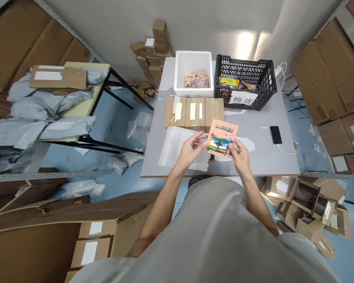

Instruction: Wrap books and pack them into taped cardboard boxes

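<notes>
A pink booklet (222, 137) with a tree picture and rainbow frame on its front is held up over the near part of the table, slightly tilted. My right hand (239, 154) pinches its lower right corner, thumb on the front. At the left edge, my left hand (191, 148) holds it between thumb and fingers, the fingertips partly hidden. Just beyond the booklet sit three taped cardboard boxes (195, 112) in a row. Under my left hand lies a white sheet (174, 147) on the grey table (271, 163).
At the back stand a white foam box (178, 72) with several pink booklets and a black plastic crate (267, 84) with colourful packs. A phone (275, 135) on a cable lies at right. Parcels cover a side table (102, 70); cartons (309, 212) crowd the floor.
</notes>
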Motion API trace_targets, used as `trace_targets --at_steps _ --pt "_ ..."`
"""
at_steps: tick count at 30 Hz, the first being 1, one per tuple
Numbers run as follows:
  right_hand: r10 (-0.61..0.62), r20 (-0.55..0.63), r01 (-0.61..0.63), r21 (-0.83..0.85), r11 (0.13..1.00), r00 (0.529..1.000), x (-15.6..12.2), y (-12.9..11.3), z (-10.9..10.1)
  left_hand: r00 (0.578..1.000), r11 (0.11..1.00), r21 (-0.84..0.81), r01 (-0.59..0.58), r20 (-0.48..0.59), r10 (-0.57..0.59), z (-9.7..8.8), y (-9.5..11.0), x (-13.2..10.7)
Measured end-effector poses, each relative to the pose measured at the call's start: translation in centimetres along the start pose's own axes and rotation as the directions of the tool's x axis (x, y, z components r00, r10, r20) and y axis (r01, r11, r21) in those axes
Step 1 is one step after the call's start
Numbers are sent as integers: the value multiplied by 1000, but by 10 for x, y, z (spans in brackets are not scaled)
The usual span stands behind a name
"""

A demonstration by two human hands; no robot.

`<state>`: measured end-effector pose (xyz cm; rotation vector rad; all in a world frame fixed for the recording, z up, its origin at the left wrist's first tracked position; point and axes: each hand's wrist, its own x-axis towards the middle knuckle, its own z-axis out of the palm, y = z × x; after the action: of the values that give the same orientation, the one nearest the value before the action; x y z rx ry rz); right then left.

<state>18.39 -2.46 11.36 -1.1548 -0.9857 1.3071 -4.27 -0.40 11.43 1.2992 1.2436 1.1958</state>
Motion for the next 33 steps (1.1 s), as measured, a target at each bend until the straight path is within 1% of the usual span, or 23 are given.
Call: trace_targets --at_steps 2,3,6,8,10,12,13,16,17,19,22,24,26,28,30,33 --pt "-26 23 27 -17 1000 999 3 -4 -3 998 999 -41 16 63 -13 -8 3 7" --pt "-52 33 54 -39 998 998 4 -8 -4 998 999 -40 -6 65 8 -10 5 8" --pt "-174 89 184 -113 976 981 6 -19 -5 990 990 14 -141 15 141 -10 17 4" --pt "-259 133 278 -156 948 957 8 -26 -4 964 963 50 -265 -13 266 -9 25 -2" --pt "-311 154 338 -209 918 938 10 -32 -3 921 919 92 -383 -32 388 -8 30 -8" --pt "-334 156 365 -254 896 929 11 -34 -1 890 886 136 -443 -55 453 -9 32 -12" --pt "-341 158 373 -267 889 927 12 -34 0 888 886 145 -441 -73 454 -10 32 -14" --pt "-341 149 370 -287 884 928 12 -31 3 923 934 94 -344 -149 355 -14 31 -15" --pt "-328 132 353 -292 889 935 11 -30 3 931 947 71 -314 -170 322 -15 31 -14" --pt "-281 103 299 -292 908 954 10 -28 4 938 956 53 -289 -183 293 -19 30 -12" --pt "-190 99 211 -290 934 977 7 -31 4 952 959 86 -269 -126 279 -25 29 -10" --pt "-136 108 162 -294 942 985 6 -34 5 968 968 83 -236 -67 242 -28 28 -10" --pt "-88 120 118 -281 952 989 8 -37 6 982 982 45 -184 -29 185 -30 26 -12" --pt "-9 148 46 -246 968 989 10 -37 8 995 995 7 -95 -34 95 -30 23 -14" --pt "86 168 -49 -209 977 982 12 -33 10 998 1000 -13 6 -59 -7 -29 19 -15" --pt "178 135 -148 -207 967 975 8 -23 13 992 994 -32 105 -66 -107 -30 14 -21"
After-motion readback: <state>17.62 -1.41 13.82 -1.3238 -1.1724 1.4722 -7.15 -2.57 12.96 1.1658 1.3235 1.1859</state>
